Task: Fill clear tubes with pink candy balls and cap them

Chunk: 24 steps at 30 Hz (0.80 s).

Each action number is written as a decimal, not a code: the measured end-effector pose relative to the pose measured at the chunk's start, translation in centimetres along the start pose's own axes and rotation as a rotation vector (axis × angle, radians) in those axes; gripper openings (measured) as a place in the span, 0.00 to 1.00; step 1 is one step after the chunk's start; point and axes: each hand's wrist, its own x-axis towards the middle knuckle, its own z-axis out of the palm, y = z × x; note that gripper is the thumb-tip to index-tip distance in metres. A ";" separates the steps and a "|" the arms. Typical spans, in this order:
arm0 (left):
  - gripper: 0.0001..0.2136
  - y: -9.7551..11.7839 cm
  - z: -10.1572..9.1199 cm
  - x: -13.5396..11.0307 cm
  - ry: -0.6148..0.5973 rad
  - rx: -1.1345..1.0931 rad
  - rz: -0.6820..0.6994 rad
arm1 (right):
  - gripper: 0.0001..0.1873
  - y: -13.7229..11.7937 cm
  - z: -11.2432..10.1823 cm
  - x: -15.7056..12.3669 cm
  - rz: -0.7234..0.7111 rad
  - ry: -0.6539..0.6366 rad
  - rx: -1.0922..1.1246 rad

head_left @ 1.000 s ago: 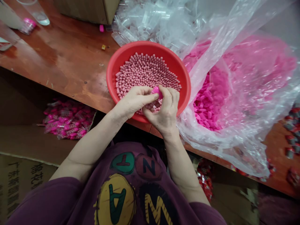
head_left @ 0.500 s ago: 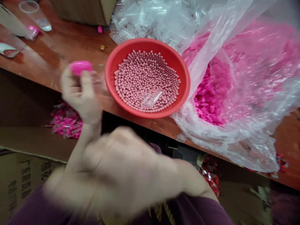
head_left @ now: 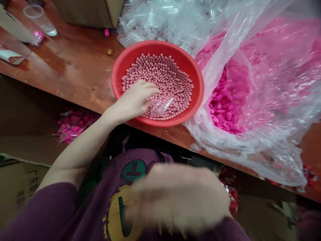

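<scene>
On a wooden workbench (head_left: 75, 67), a clear plastic bag (head_left: 253, 154) of bright pink pieces (head_left: 228, 100) adjoins a red basin (head_left: 160, 47) of pale pink beads (head_left: 170, 73). The left hand (head_left: 134, 100), open and apparently empty, touches the beads beside a small clear plastic sleeve (head_left: 162, 106) (the right hand (head_left: 178, 197) is too blurred to judge).

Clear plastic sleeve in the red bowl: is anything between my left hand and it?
Nothing visible stands in the way. Your left hand lies over the pink beads, right beside the clear plastic sleeve, with no other object between them.
</scene>
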 end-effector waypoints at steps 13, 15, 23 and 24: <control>0.11 0.2 0.3 4.5 -0.355 -0.585 -0.386 | 0.29 15.5 -3.0 5.2 0.108 0.467 -0.327; 0.12 0.6 -0.2 4.3 -0.319 -0.674 -0.386 | 0.23 15.9 -3.2 6.1 0.088 0.506 -0.284; 0.13 -0.8 -0.4 4.6 -0.286 -0.845 -0.374 | 0.26 18.2 -3.9 6.5 0.096 0.550 -0.064; 0.11 -1.0 -0.3 4.9 -0.290 -0.838 -0.386 | 0.29 18.5 -3.8 6.5 0.099 0.561 -0.021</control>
